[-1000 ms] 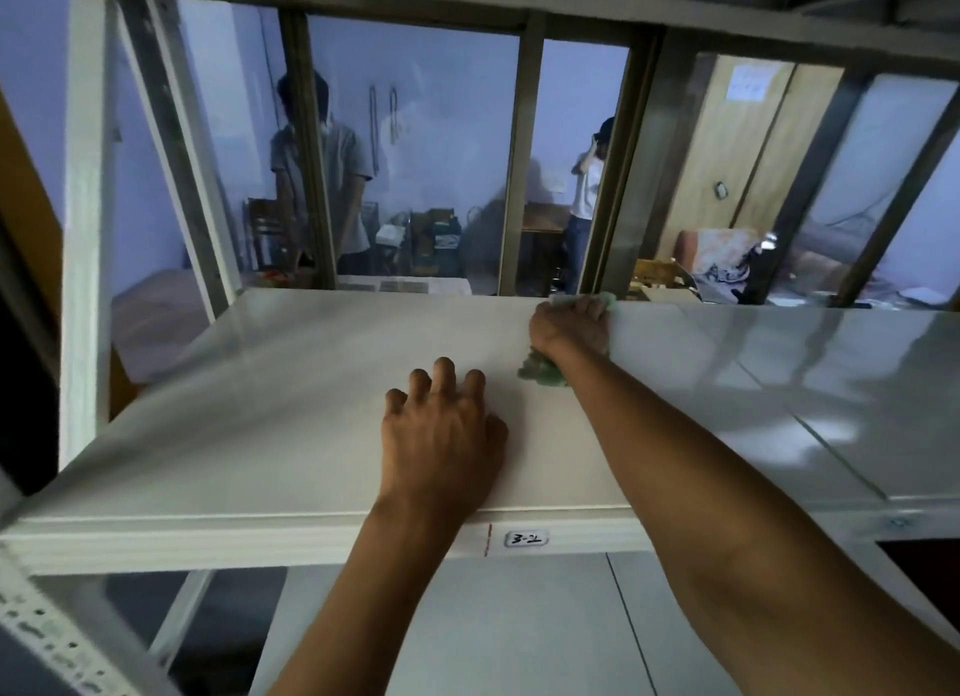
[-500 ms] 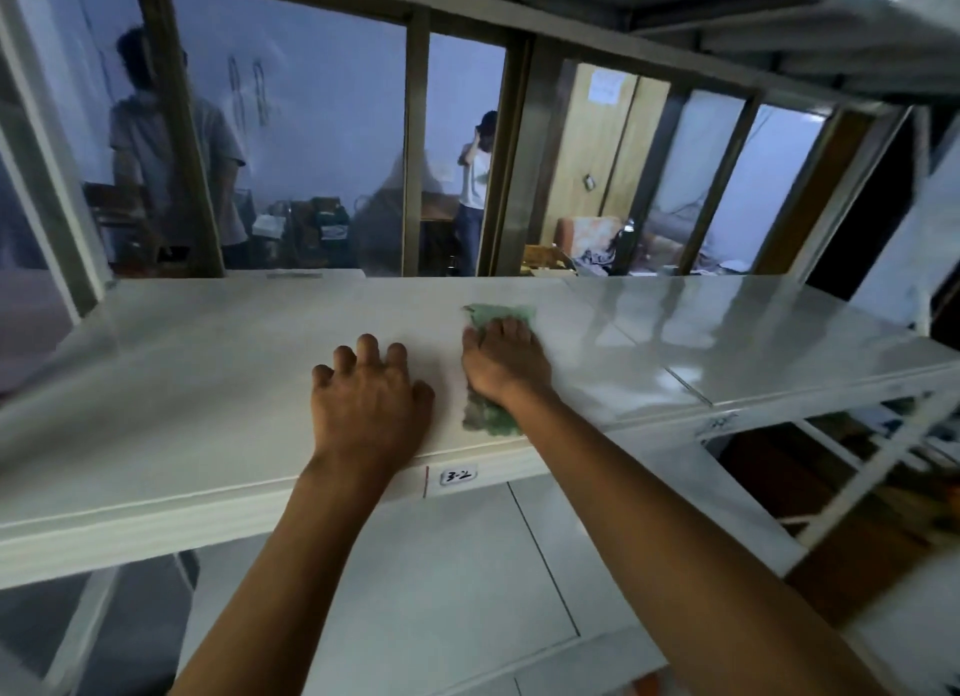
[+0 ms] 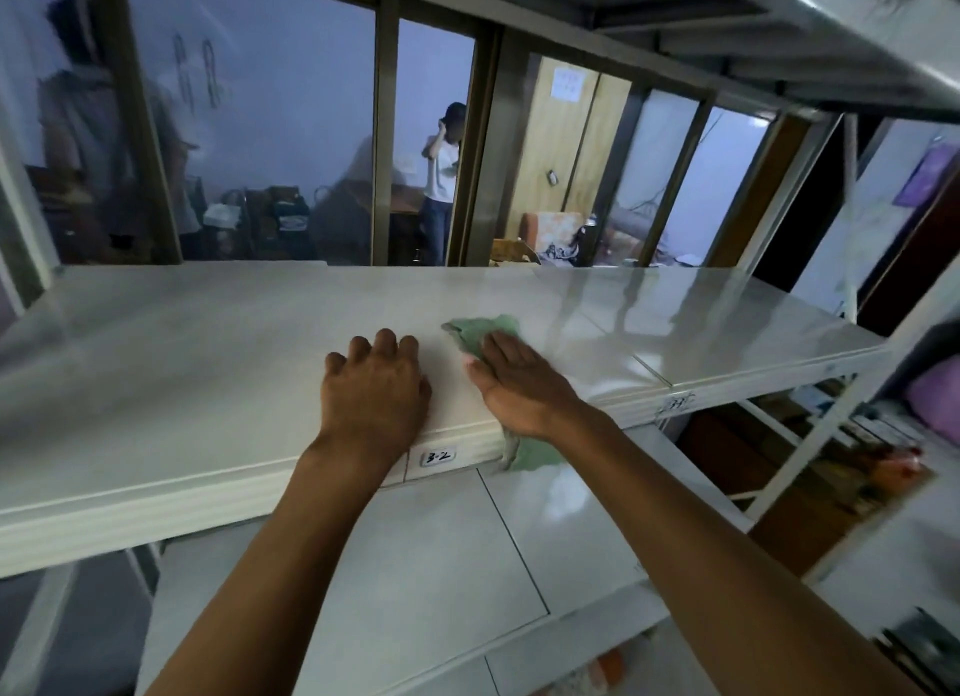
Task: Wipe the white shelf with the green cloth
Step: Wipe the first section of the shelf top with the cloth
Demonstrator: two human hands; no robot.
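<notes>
Right hand [image 3: 519, 383] flat, palm down, fingers together and extended, pressing the green cloth [image 3: 483, 331] onto the white shelf [image 3: 182, 342]; not a closed grip, just pinned under the palm. Cloth shows ahead of the fingertips and its other end hangs over the shelf's front edge under the wrist. Left hand [image 3: 375, 388] just beside it, palm flat on the shelf near the front edge, fingers slightly curled, holding nothing. Label [image 3: 438, 456] reading "3-2" on the front edge between the two wrists. Lower shelf [image 3: 415, 565] beneath. Behind the shelf, glass partition [image 3: 291, 123] with a standing person [image 3: 441, 175] beyond.
</notes>
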